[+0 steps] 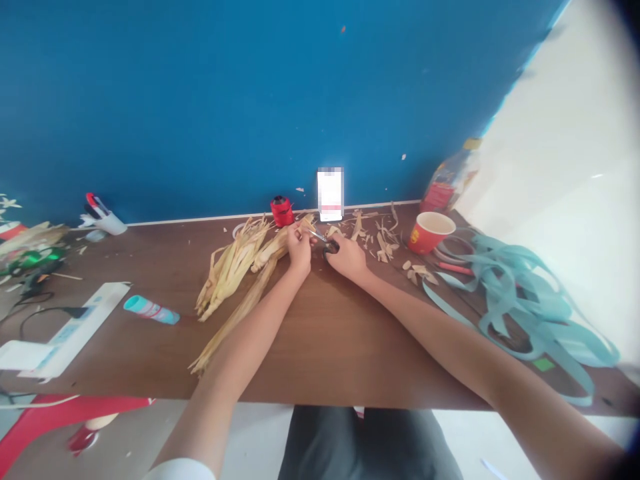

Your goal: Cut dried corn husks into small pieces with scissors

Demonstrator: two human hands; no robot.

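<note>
Near the middle of the brown table, my right hand [347,256] is closed around the dark handles of a pair of scissors [319,236], whose blades point left toward my other hand. My left hand [299,243] is pinched closed on a piece of dried corn husk [306,223] at the blade tips; the piece is small and partly covered by the fingers. Under and left of that wrist lie bundles of dried corn husks [233,267], with a long strip reaching toward the front edge. Cut husk scraps [385,240] are scattered right of the scissors.
A lit phone [331,195] leans on the blue wall beside a red container [283,211]. On the right are a red paper cup [432,232], a bottle [450,177] and tangled light-blue ribbon [520,293]. Leftward are a blue tube [151,310], a power strip [83,330] and a pen cup [111,223].
</note>
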